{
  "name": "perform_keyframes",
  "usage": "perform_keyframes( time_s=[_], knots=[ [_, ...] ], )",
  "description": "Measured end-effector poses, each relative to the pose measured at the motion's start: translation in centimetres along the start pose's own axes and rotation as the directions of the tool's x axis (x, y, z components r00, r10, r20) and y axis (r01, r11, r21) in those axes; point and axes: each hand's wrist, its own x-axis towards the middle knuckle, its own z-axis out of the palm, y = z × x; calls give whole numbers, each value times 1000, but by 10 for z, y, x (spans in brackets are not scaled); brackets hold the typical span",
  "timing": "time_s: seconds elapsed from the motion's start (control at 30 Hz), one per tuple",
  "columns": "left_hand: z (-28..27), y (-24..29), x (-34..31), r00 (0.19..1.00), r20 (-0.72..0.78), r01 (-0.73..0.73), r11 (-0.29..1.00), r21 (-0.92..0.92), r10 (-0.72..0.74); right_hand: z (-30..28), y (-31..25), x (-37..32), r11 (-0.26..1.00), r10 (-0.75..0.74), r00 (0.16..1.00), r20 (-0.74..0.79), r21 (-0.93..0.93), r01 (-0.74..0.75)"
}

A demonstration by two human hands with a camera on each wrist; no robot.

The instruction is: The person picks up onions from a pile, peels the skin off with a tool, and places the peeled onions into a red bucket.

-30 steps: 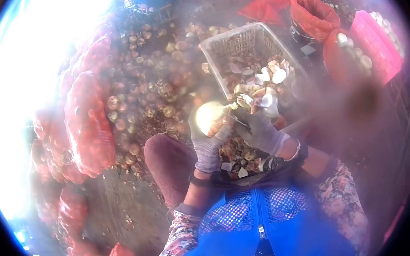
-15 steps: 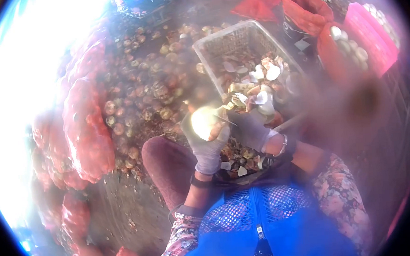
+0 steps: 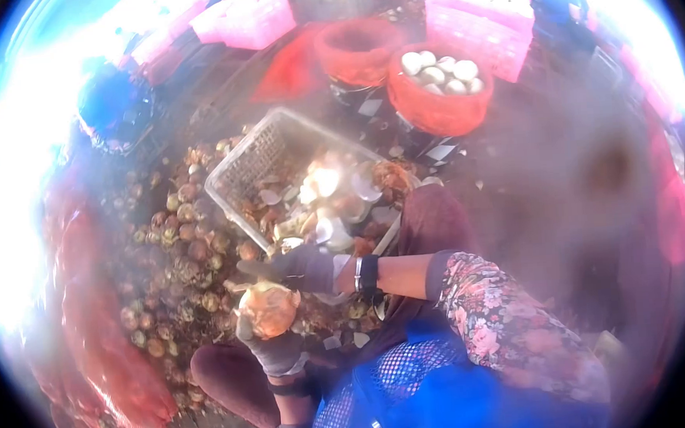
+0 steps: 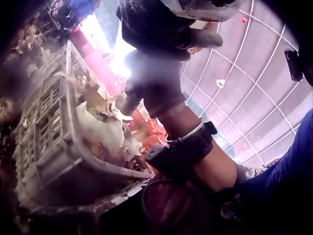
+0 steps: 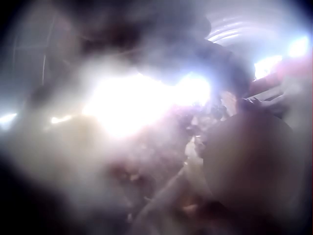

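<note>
A brown-skinned onion [image 3: 270,309] sits in my gloved left hand [image 3: 276,350], which grips it from below with its stem end up and to the left. Just above the onion, my gloved right hand [image 3: 303,270] has a digit stretched left over the stem; whether it holds a tool is hidden. In the left wrist view, the right hand [image 4: 159,85] is close under the dark glove of the left hand [image 4: 151,24]. Glare and blur cover most of the right wrist view.
A plastic basket [image 3: 237,214] of peels stands beyond the hands. Loose onions [image 3: 185,212] and red mesh sacks [image 3: 102,323] lie left. Farther off are a red-lined container [image 3: 442,112] of white onions, another red-lined container [image 3: 360,56] and pink crates [image 3: 476,33].
The head view has swung right, bringing more crates into sight. The held item looked bright white on one side; now a brown-skinned onion shows. The right hand has moved above it.
</note>
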Motion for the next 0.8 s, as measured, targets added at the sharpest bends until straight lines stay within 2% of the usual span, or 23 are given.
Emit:
perform_keyframes(
  time_s=[0.03, 0.07, 0.1, 0.13, 0.2, 0.23, 0.3, 0.33, 0.4, 0.47, 0.53, 0.57, 0.6, 0.63, 0.67, 0.7, 0.73, 0.77, 0.8],
  knots=[
    [0, 10, 1, 998, 14, 59, 995, -76, -59, -19, -43, 4, 983, 183, 974, 133, -41, -179],
    [-14, 18, 7, 972, 93, 235, 925, -297, -217, -39, -87, 7, 934, 356, 898, 259, -129, -333],
    [-21, 23, 10, 914, 204, 406, 778, -479, -351, -21, -54, 4, 974, -5, 985, 171, -222, 44],
    [-18, 22, 7, 928, 178, 373, 812, -449, -328, -3, -22, 1, 838, -366, 929, 59, -413, 356],
    [-17, 21, 7, 924, 186, 382, 830, -406, -334, -19, -32, 5, 895, -232, 938, 257, -321, 310],
    [-16, 21, 7, 923, 187, 383, 835, -395, -335, -23, -26, 12, 916, 8, 865, 502, -350, 194],
    [-14, 20, 11, 918, 201, 395, 838, -377, -342, -30, -22, 13, 981, 115, 771, 626, -193, 10],
    [-14, 21, 12, 912, 211, 407, 833, -376, -351, -33, -27, 8, 999, 9, 853, 522, 40, -35],
    [-14, 21, 15, 905, 222, 423, 825, -375, -363, -55, -56, -1, 911, 248, 828, 502, 170, -376],
    [-17, 23, 16, 891, 219, 454, 797, -399, -397, -57, -41, -5, 983, 34, 909, 415, 149, -105],
    [-24, 23, 15, 865, 211, 500, 752, -429, -454, -74, -88, 3, 910, 282, 852, 441, 157, -383],
    [-31, 20, 12, 856, 198, 514, 750, -417, -477, -69, -88, -1, 936, 253, 921, 295, 167, -311],
    [-56, -6, 3, 872, 196, 482, 858, -179, -449, -64, -80, -2, 962, 140, 961, 239, 199, -190],
    [-83, -33, -8, 887, 193, 414, 908, 70, -420, -53, -63, -6, 987, 31, 985, 171, 153, -57],
    [-71, -3, 4, 898, 364, 6, 834, 552, -248, -54, -76, -9, 994, 85, 980, 182, 49, -95],
    [-57, -10, 0, 867, 264, 430, 903, 30, -422, -44, -58, -15, 987, 26, 996, 84, 157, -39],
    [-32, -4, -4, 782, 277, 602, 562, -567, -558, -48, -63, -13, 1000, -27, 996, 88, 5, 27],
    [-20, 15, 2, 818, 261, 575, 711, -405, -513, -53, -68, -10, 985, -80, 993, 92, -147, 93],
    [-30, -7, 10, 825, 322, 561, 745, -360, -465, -53, -80, 2, 960, -231, 972, 45, -154, 235]
  ],
)
